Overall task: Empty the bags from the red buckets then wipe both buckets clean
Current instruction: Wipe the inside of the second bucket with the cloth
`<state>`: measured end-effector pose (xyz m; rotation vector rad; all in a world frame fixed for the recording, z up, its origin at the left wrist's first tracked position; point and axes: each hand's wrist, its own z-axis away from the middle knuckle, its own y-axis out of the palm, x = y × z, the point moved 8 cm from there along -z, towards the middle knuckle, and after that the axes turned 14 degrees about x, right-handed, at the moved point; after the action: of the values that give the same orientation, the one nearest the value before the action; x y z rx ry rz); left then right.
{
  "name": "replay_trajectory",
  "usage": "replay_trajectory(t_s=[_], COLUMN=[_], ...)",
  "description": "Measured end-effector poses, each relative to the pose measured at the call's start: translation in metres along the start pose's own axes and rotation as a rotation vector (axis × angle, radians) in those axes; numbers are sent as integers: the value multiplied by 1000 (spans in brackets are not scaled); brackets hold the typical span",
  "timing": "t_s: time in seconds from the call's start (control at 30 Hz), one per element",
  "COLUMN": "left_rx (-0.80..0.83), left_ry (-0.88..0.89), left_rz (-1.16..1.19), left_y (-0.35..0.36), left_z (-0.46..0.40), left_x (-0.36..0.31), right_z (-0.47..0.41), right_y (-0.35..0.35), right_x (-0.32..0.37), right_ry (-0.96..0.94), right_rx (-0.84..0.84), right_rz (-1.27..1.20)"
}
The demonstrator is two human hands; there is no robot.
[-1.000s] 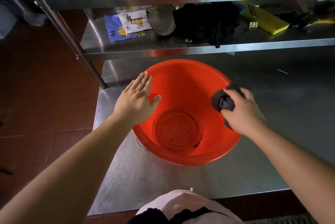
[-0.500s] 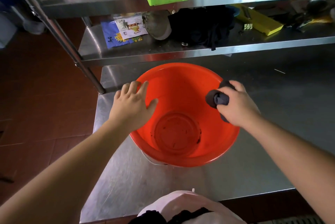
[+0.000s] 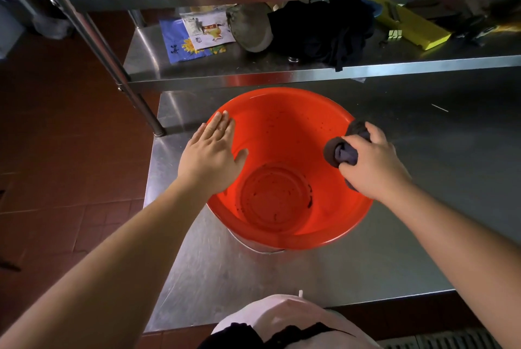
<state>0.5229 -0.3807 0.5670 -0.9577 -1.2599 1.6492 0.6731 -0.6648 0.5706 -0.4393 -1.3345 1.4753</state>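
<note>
So, only the head view to go on, and everything's sitting around the red bucket (image 3: 284, 168), which is standing upright on the steel table (image 3: 282, 278), just in front of the low shelf (image 3: 310, 75). No bag inside it; the bottom is showing dark specks and grime, so it's looking like the wiping stage. The left hand (image 3: 210, 156) is lying flat with fingers straight on the bucket's left rim, thumb dipping inside, steadying it. The right hand (image 3: 372, 163) is gripping a wadded dark cloth (image 3: 342, 151) against the bucket's right inner wall near the rim, fingers curled tight around it.

What could go wrong, I reckon: the flat left palm isn't really clamping anything, so a hard scrub on the right wall could be sliding or tipping the bucket on that slick steel. Also the wad is small, so the gunk in the bottom ring might just be getting smeared around. A second bucket isn't showing anywhere.
</note>
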Motion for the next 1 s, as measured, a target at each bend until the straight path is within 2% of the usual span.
replay_trajectory(t_s=[0.2,0.37,0.57,0.67,0.77,1.0], left_rx=[-21,-29,-23,-49,5,-29], left_ry=[-10,-59,-202,-157,-68,-148], left_rz=[3,82,154,149,125,204], left_y=[0,-3,8,-7,-6,2], left_z=[1,11,56,47,33,30], left_x=[1,-1,-19,-10,-3,0], right_z=[75,49,-13,-24,-25,3], right_y=[30,13,-9,-12,-8,2], right_x=[3,2,-3,-2,-2,9], right_ry=[83,89,183,163,155,32], right_rx=[-142,-190,-91,-77,-73,-34], right_rz=[-132,-307,-129,-84,-48,37])
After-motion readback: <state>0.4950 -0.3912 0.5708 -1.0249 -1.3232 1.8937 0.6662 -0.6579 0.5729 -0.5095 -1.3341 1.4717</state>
